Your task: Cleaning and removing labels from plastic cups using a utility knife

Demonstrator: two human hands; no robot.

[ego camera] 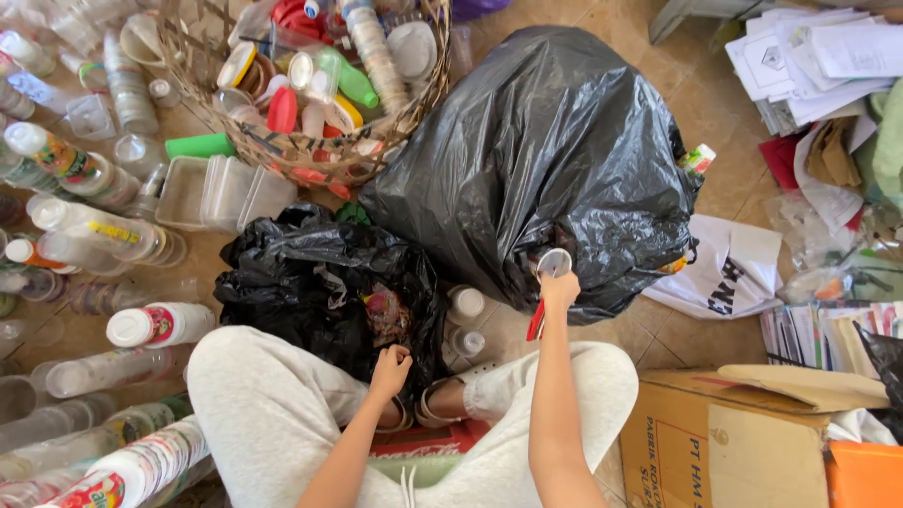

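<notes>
From above, the person sits on the tiled floor (715, 141) with knees spread, and the right hand (559, 290) is stretched forward with the arm nearly straight, fingers closed around a small clear round lid or cup (554, 262) held up against the big black bag (546, 160); something red (535, 323) hangs under that hand, though what it is I can't make out. The left hand (389, 369) is low between the knees, fingers curled narrow at the rim of the smaller black bag (310, 282), seemingly pinching the plastic. To my eye the sorting goes best if the left keeps that bag's mouth pulled wide while the right carries the clear piece over without squeezing it. Two capped bottles (465, 320) stand between the bags; a wicker basket (310, 155) of bottles sits beyond, and a cardboard box (715, 442) lies right.
</notes>
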